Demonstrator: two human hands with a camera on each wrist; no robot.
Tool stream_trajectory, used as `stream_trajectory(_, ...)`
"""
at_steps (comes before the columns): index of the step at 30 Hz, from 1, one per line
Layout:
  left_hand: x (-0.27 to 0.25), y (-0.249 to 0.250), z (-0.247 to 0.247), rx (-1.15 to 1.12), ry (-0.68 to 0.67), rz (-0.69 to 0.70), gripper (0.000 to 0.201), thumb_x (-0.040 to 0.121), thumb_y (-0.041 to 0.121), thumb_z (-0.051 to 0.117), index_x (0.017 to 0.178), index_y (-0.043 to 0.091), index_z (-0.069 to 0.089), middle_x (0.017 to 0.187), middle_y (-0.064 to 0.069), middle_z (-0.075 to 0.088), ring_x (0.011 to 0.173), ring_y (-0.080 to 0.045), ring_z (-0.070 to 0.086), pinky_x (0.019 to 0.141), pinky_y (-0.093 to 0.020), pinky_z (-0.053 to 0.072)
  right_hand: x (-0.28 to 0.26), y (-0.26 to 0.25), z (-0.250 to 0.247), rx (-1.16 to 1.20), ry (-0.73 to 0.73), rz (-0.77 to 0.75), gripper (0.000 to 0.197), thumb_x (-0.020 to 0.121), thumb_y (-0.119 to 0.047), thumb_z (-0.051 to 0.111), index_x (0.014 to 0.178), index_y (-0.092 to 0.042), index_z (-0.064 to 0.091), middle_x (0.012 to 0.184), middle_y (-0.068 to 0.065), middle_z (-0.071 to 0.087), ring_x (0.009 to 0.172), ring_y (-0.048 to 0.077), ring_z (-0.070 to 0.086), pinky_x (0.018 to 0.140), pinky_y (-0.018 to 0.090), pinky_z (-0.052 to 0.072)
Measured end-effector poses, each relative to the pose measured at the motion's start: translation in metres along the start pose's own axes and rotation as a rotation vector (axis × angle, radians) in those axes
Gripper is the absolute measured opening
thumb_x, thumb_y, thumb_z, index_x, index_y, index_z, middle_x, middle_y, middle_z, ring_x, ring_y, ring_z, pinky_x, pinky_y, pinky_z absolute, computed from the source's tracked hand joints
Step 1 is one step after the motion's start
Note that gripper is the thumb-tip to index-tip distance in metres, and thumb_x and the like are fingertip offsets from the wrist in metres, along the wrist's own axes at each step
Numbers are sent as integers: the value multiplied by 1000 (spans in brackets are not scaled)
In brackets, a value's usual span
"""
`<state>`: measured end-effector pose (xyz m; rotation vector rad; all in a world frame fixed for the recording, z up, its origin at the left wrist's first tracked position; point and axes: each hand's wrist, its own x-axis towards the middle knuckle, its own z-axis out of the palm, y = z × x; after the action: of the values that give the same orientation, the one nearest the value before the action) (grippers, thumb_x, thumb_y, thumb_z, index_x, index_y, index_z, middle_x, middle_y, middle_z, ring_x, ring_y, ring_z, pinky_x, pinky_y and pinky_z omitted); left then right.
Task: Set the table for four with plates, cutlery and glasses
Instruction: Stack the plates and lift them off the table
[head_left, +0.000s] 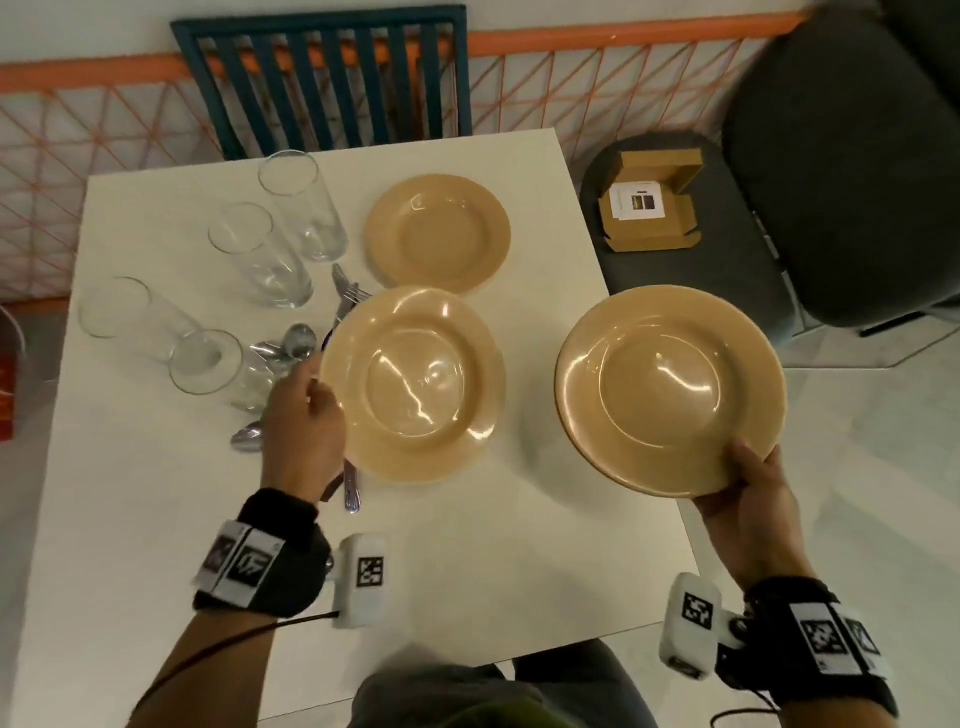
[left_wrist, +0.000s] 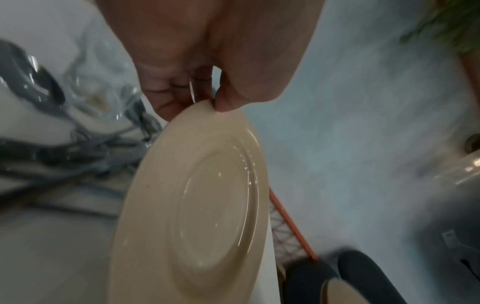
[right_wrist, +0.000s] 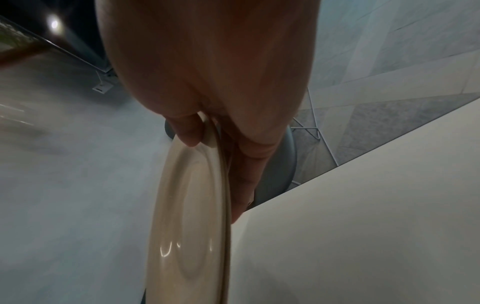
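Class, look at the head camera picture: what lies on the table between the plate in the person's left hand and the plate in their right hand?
Nothing: in the head view, only bare white table shows between the left-hand plate and the right-hand plate.

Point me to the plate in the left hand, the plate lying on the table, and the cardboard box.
Plate in left hand (head_left: 413, 387), head view, centre well.
Plate lying on table (head_left: 438, 232), head view, centre well.
Cardboard box (head_left: 648, 208), head view, white label.

Dim indoor light, wrist cams blurred
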<state>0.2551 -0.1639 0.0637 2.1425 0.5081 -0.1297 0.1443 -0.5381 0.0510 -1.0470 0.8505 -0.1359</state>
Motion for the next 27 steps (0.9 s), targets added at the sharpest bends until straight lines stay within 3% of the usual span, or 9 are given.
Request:
stream_trajectory(3, 4, -5, -16, -67, 57, -1, 42, 96, 17, 40, 132, 31, 58, 131, -2, 61, 120, -24, 57, 107, -50, 43, 13, -1, 10, -47, -41, 20, 48, 103, -17, 37, 146, -37, 41, 138, 4, 55, 119, 28, 56, 83, 41, 60)
stream_trajectory(5, 0, 5, -11, -158, 18, -13, 39, 95, 19, 43, 124, 36, 63, 121, 3, 67, 110, -23, 63, 100, -53, 49, 20, 0, 17, -81, -88, 43, 47, 103, -17, 36, 145, -38, 41, 140, 5, 53, 118, 29, 56, 81, 43, 57)
stream_trajectory(8, -7, 24, 16, -252, -49, -51, 36, 96, 19, 45, 105, 42, 71, 100, 5, 73, 94, -23, 69, 90, -51, 55, 30, 1, 30, -113, -168, 102, 43, 104, -21, 38, 141, -39, 46, 138, 5, 56, 120, 32, 56, 87, 52, 55)
stream_trajectory(12, -12, 45, 63, -259, -150, -87, 43, 94, 13, 46, 96, 48, 72, 100, 6, 75, 98, -23, 69, 94, -50, 54, 40, 1, 43, -161, -256, 186, 40, 103, -32, 43, 143, -35, 45, 133, 2, 62, 119, 29, 61, 81, 48, 58)
stream_trajectory(16, -13, 54, 101, -235, -132, -113, 38, 95, 11, 46, 120, 27, 69, 119, 4, 71, 112, -18, 64, 104, -46, 48, 54, -2, 47, -180, -333, 234, 34, 104, -34, 41, 137, -34, 50, 131, 6, 64, 118, 30, 61, 89, 54, 56)
stream_trajectory(18, -13, 57, 113, -212, -110, -126, 39, 96, 13, 46, 127, 25, 66, 124, 6, 68, 115, -17, 63, 105, -43, 48, 62, -4, 47, -173, -335, 261, 34, 104, -35, 39, 136, -33, 50, 131, 7, 64, 118, 32, 60, 93, 56, 54)
stream_trajectory(20, -10, 60, 122, -188, -117, -145, 40, 97, 13, 45, 129, 29, 64, 119, 9, 69, 107, -15, 65, 101, -39, 51, 71, -5, 47, -175, -325, 282, 37, 104, -38, 38, 138, -31, 50, 131, 7, 64, 118, 32, 60, 92, 55, 55)
stream_trajectory(23, -3, 59, 133, -165, -200, -171, 41, 95, 17, 48, 125, 38, 64, 107, 7, 75, 96, -16, 68, 94, -43, 55, 80, -9, 50, -191, -288, 310, 32, 103, -44, 37, 124, -31, 57, 127, 8, 65, 116, 32, 61, 90, 52, 55)
stream_trajectory(27, 13, 59, 144, -206, -230, -242, 32, 91, 19, 61, 120, 31, 69, 104, 10, 75, 94, -16, 72, 88, -43, 59, 100, -15, 58, -207, -279, 325, 38, 101, -53, 37, 126, -33, 57, 125, 7, 67, 116, 30, 62, 89, 50, 55)
